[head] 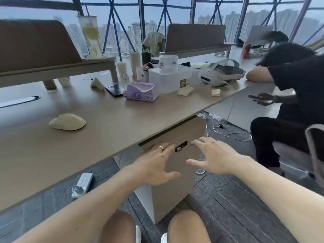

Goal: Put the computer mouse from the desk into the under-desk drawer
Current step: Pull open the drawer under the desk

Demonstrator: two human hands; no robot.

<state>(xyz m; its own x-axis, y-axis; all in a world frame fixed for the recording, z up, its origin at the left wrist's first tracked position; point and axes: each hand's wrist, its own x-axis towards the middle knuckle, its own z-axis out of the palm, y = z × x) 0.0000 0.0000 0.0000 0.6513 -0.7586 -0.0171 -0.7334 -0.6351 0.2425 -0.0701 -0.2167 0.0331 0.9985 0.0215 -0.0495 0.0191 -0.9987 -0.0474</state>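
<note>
A cream computer mouse (67, 121) lies on the beige desk (108, 130), left of centre. Under the desk's front edge stands a beige drawer cabinet (177, 174) with a dark slot handle (181, 146) on its closed top drawer. Both my hands are held out in front of the cabinet. My left hand (156, 165), with a ring on one finger, has its fingers spread and their tips near the drawer front, left of the handle. My right hand (213, 156) is open too, its fingers curled loosely just right of the handle. Neither hand holds anything.
A purple tissue pack (141, 92), black phone (114, 90), clear plastic box (170, 78) and white VR headset (220, 72) sit further back. A person in black (289, 95) sits at the right. A power strip (83, 185) and cables lie on the floor.
</note>
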